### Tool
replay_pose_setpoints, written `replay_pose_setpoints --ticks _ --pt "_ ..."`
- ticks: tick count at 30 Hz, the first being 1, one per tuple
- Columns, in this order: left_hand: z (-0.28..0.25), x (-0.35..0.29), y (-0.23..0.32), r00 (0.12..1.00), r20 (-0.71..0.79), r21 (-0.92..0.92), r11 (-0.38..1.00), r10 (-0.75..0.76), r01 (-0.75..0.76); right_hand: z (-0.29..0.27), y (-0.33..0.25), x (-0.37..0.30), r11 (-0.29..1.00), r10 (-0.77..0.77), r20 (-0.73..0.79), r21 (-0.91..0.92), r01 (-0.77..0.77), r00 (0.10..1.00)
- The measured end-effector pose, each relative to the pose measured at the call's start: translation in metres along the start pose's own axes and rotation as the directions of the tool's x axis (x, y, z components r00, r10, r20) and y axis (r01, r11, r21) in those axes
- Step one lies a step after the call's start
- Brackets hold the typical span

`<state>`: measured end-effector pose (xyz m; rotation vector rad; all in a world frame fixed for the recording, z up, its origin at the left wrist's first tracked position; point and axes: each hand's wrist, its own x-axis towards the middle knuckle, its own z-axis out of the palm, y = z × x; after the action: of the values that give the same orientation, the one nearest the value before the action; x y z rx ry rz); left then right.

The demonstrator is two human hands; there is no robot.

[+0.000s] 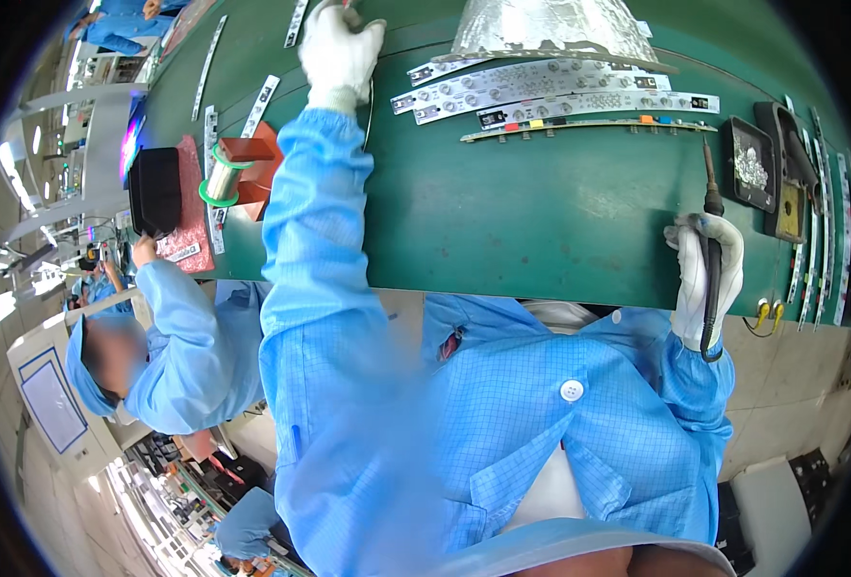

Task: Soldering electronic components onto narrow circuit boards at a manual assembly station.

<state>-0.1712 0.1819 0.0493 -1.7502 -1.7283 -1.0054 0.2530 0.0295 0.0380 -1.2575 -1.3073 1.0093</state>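
Probably mid-job, gripping soldering iron (713, 204) in right hand (704, 269) by near edge of green surface (522, 212), can't tell left hand (342, 53) grip or finished LED strips (599, 107) from unfinished.

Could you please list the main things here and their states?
Black soldering iron: gripped, tip pointing forward.
White-gloved right hand: closed around it.
White-gloved left hand: extended; grip unclear.
White strip circuit boards: lying together.
Green-rimmed wire spool: mounted on orange stand.
Black rectangular dish: open, silvery material inside.
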Motion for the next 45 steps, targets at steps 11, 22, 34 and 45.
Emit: replay_pose_setpoints --ticks 11,22,34,45 --pt "-0.077 -0.087 0.113 0.894 0.239 -0.31 0.902 0.379 -0.3 -0.007 0.012 0.0 0.999 -0.028 -0.033 -0.047 0.026 0.999" --pt "-0.118 -0.143 0.083 0.777 0.375 -0.414 0.841 0.506 -0.348 0.0 0.027 -0.006 0.982 -0.186 -0.318 -0.078 0.17 0.93" --pt "-0.185 -0.183 0.145 0.855 0.512 -0.596 0.753 0.086 0.281 -0.007 0.039 -0.005 0.973 -0.207 -0.19 -0.147 0.18 0.96" --pt "-0.15 -0.187 0.174 0.748 0.65 -0.461 0.852 0.133 0.249 0.002 0.033 -0.01 0.966 -0.221 -0.198 -0.182 0.186 0.955"
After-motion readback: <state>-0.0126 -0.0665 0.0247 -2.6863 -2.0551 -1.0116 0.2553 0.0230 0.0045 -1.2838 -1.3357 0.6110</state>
